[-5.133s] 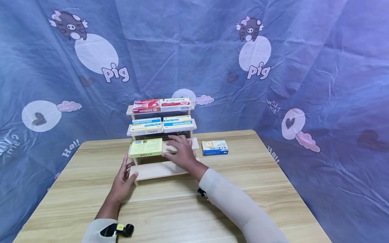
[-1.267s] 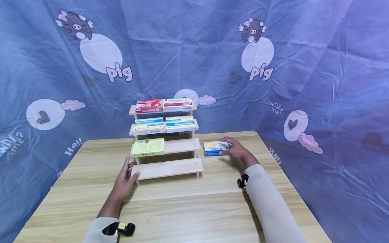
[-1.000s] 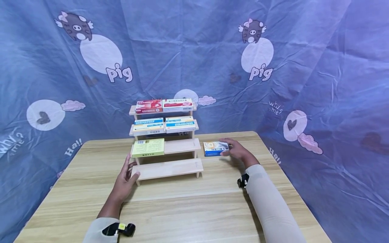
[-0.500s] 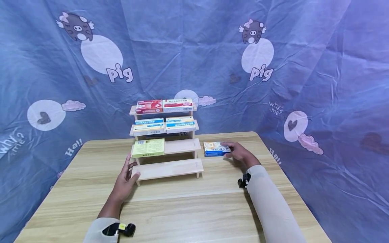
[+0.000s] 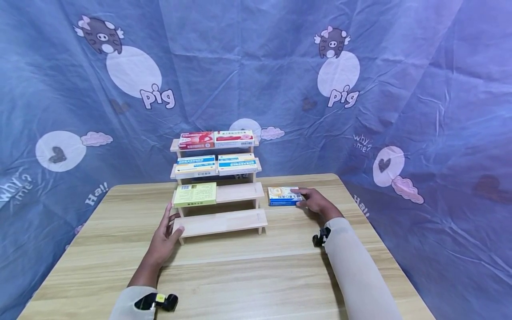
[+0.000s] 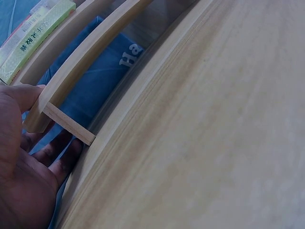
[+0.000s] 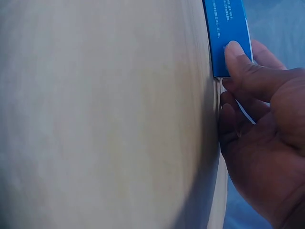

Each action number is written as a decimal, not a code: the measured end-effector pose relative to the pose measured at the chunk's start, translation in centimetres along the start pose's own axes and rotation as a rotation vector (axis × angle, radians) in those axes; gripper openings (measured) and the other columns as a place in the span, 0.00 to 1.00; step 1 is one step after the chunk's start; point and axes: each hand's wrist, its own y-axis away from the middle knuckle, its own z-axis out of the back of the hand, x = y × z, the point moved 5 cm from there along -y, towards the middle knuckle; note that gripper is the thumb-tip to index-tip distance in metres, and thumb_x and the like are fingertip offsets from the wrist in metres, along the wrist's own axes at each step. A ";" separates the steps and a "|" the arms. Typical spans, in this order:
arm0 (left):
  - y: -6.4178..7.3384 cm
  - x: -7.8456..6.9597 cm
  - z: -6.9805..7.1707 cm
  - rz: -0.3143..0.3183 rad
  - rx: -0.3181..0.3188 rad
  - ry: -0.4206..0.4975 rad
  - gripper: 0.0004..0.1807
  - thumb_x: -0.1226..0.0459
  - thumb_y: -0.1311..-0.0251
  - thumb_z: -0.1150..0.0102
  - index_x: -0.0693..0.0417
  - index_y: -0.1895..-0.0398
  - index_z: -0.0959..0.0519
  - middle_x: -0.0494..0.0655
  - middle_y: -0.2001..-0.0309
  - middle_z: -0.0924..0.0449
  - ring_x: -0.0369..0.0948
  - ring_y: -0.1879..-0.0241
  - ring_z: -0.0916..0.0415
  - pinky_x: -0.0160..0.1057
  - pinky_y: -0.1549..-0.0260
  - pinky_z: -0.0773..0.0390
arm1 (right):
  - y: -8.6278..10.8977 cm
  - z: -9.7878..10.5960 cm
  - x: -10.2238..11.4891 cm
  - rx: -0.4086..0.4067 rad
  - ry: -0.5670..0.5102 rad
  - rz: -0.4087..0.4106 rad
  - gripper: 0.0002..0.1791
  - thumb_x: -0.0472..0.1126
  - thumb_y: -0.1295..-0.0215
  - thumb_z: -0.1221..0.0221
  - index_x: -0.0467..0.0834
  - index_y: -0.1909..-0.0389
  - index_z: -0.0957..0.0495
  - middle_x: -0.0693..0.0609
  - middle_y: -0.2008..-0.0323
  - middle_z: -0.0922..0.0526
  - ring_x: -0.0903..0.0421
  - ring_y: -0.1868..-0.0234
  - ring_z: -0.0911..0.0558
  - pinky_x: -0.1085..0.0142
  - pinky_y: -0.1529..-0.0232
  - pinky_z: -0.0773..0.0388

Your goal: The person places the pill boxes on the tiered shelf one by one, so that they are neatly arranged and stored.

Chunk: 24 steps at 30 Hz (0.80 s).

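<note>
A wooden stepped display stand [image 5: 220, 222] with several tiers stands on the table in the head view. My left hand [image 5: 162, 238] holds the left end of its lowest tier, thumb at the board's top edge and fingers around the end near the leg, as the left wrist view shows. Right of the stand, a blue-and-white medicine box [image 5: 283, 196] lies flat on the table. My right hand [image 5: 316, 202] pinches its right end; in the right wrist view the thumb presses the blue side [image 7: 231, 28], with the forefinger on the far side.
A yellow-green medicine box [image 5: 195, 194] lies on the left of the second-lowest tier. Two blue-white-orange boxes [image 5: 196, 166] lie above it, and on the top tier are a red box [image 5: 196, 139] and a white-and-red box [image 5: 234, 138]. Patterned blue cloth [image 5: 248, 66] hangs behind.
My right hand has gone from the stand's second-lowest tier to the blue-and-white medicine box, then slid slightly right along its end. The left hand keeps its place on the stand.
</note>
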 end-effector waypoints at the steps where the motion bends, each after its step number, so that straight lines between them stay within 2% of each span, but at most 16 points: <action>1: 0.0 0.0 0.0 -0.001 0.001 -0.001 0.52 0.64 0.17 0.43 0.27 0.09 0.68 0.67 0.18 0.40 0.64 0.15 0.48 0.70 0.15 0.53 | 0.0 0.0 -0.1 -0.002 -0.002 -0.004 0.35 0.30 0.28 0.32 0.48 0.22 0.24 0.33 0.16 0.39 0.31 0.13 0.45 0.37 0.12 0.49; 14: 0.0 -0.1 0.0 -0.003 0.003 -0.002 0.52 0.64 0.17 0.43 0.26 0.09 0.68 0.67 0.18 0.40 0.65 0.15 0.48 0.71 0.16 0.53 | 0.1 0.1 -0.1 0.009 -0.016 -0.010 0.33 0.31 0.26 0.34 0.49 0.21 0.25 0.33 0.15 0.42 0.30 0.13 0.47 0.36 0.13 0.49; 24: 0.0 0.0 0.0 -0.002 0.006 -0.002 0.52 0.63 0.17 0.43 0.25 0.09 0.68 0.67 0.18 0.40 0.64 0.15 0.48 0.70 0.15 0.54 | 0.1 0.0 -0.3 0.004 -0.021 -0.047 0.34 0.31 0.25 0.34 0.52 0.22 0.25 0.34 0.14 0.44 0.31 0.12 0.48 0.36 0.12 0.52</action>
